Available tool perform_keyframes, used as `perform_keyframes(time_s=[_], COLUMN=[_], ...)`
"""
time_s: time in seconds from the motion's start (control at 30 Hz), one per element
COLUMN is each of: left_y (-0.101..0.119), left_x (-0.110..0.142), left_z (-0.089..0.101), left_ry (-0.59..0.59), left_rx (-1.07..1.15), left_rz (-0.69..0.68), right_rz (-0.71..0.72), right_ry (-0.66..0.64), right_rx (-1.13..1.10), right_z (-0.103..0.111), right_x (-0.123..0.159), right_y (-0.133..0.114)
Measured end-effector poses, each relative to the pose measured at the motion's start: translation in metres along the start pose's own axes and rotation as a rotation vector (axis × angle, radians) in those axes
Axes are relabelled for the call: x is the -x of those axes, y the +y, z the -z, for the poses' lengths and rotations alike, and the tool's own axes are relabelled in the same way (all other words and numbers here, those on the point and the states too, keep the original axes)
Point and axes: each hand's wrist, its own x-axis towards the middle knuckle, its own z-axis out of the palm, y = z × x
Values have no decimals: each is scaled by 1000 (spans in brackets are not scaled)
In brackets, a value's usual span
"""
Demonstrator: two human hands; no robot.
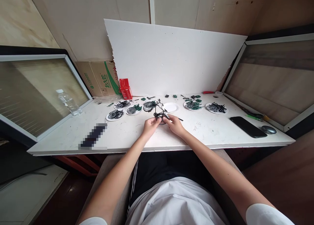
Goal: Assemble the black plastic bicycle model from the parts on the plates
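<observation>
A small black model bicycle is held over the front middle of the white table, one wheel toward me and the other wheel farther off to the left. My left hand pinches the near wheel from the left with thumb and fingers. From the right, my right hand grips the same wheel, its thumb close to the left one. Fingertips cover part of the wheel. Just behind the bicycle lies a white paper plate. A thin dark rod-like piece shows beside my right hand.
Several plates of small wheels and black or green parts stand left and right. Loose green blocks lie farther back. A black phone and mouse are at right, a red box and plastic bottle at left. A white board closes the back.
</observation>
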Motion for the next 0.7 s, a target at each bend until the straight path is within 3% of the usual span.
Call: perform_keyframes(time_s=[0.17, 0.43, 0.7], left_y=[2, -1, -9], left_x=[1, 0, -4], left_z=[-2, 1, 4], left_ry=[88, 66, 50], left_rx=[-13, -52, -80], left_rz=[-67, -29, -54], right_rz=[23, 39, 22], right_ry=[20, -18, 62], right_rx=[78, 138, 109], right_z=[-1, 0, -1], right_x=[0, 1, 3], right_y=[5, 7, -1])
